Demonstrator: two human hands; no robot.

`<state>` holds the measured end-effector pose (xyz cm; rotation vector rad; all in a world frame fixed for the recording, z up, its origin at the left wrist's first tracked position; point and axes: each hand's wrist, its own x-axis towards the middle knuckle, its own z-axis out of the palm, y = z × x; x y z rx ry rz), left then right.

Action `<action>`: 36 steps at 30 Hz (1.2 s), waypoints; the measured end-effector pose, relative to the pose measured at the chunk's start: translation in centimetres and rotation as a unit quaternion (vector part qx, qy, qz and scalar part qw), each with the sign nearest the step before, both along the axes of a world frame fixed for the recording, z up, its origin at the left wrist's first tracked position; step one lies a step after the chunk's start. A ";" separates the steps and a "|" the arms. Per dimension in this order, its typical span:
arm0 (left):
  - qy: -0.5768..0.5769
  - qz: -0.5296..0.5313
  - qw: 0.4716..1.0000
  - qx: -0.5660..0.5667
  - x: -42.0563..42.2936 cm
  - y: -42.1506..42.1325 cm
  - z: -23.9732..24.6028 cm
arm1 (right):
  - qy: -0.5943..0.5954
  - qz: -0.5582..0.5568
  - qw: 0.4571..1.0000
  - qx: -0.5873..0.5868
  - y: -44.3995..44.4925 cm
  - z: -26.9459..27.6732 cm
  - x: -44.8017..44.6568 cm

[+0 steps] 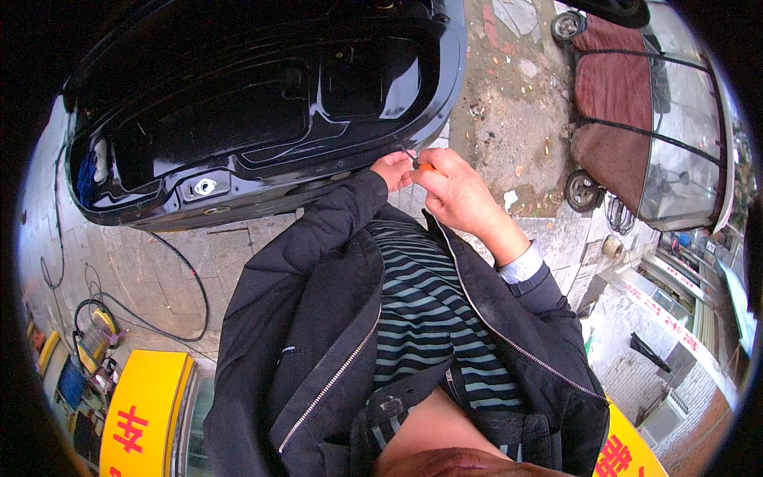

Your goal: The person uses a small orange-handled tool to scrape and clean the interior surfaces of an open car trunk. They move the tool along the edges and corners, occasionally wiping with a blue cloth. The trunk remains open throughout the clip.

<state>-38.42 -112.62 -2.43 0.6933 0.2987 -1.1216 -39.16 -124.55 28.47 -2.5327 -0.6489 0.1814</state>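
Note:
In front of my chest, both hands meet close to the rim of a glossy black, tub-like vehicle compartment (286, 140). My right hand (458, 189) is closed around a small tool with an orange handle (428, 167), most of it hidden by the fingers. A thin dark shaft sticks out from it. The fingertips of my left hand (391, 172) are pinched at that shaft; any smaller piece between them is too small to tell. On the compartment's near wall sits a bright metal lock plate (206, 186), with an oval emblem (217, 210) below it.
Blue cloth (86, 177) lies at the compartment's left end. A black hose (205, 298) loops across the paving towards a yellow machine (98, 334). Behind me stand yellow signs (143, 405) with red writing. A covered three-wheeler (614, 101) is parked to the right.

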 end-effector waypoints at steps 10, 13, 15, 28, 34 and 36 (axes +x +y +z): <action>0.149 0.096 0.981 -0.076 0.1 0.5 2.4 | 0.013 0.079 0.997 -0.010 -0.5 0.0 -0.5; 0.219 0.092 0.960 -0.148 0.8 1.4 2.7 | 0.037 0.065 0.997 -0.001 -0.7 -0.2 -0.8; 0.229 0.102 0.960 -0.129 1.0 1.4 3.0 | 0.008 0.039 0.999 0.015 -0.6 -0.3 -0.9; 0.237 0.064 0.966 -0.085 1.5 2.8 3.2 | 0.014 -0.163 0.971 -0.172 -1.5 0.1 2.4; -0.351 0.042 0.857 0.375 1.1 6.5 3.3 | -0.011 -0.040 0.999 0.009 -3.0 0.5 3.9; -0.493 0.021 0.763 0.418 1.2 6.4 4.7 | 0.036 -0.087 0.995 -0.040 -2.8 0.8 4.0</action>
